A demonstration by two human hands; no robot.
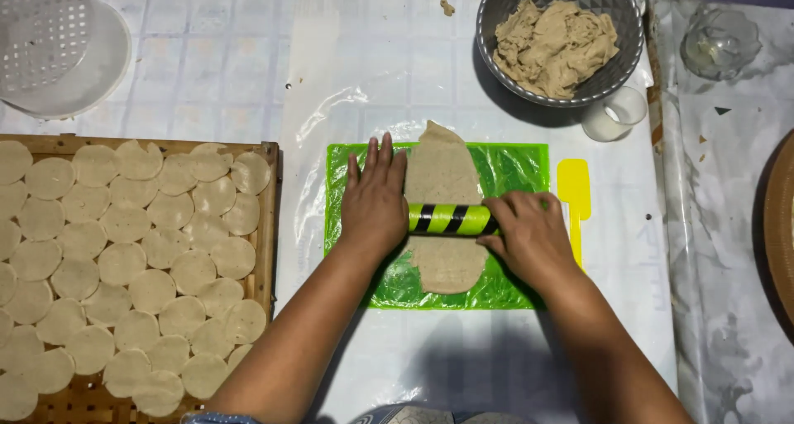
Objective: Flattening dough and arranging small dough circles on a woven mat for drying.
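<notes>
A long flattened strip of beige dough (442, 176) lies on a green plastic sheet (513, 166). Across its middle rests a green roller with black stripes (451, 219). My left hand (376, 196) lies flat on the roller's left end, fingers stretched out. My right hand (529, 234) presses on the roller's right end with its fingers curled over it. The roller's two ends are hidden under my hands.
A grey bowl (504, 6) of raw dough stands at the back right, a small clear cup (616, 114) beside it. A yellow spatula (573, 194) lies right of the green sheet. A woven tray (269, 225) at the left holds several round dough discs. A white strainer (58, 43) sits back left.
</notes>
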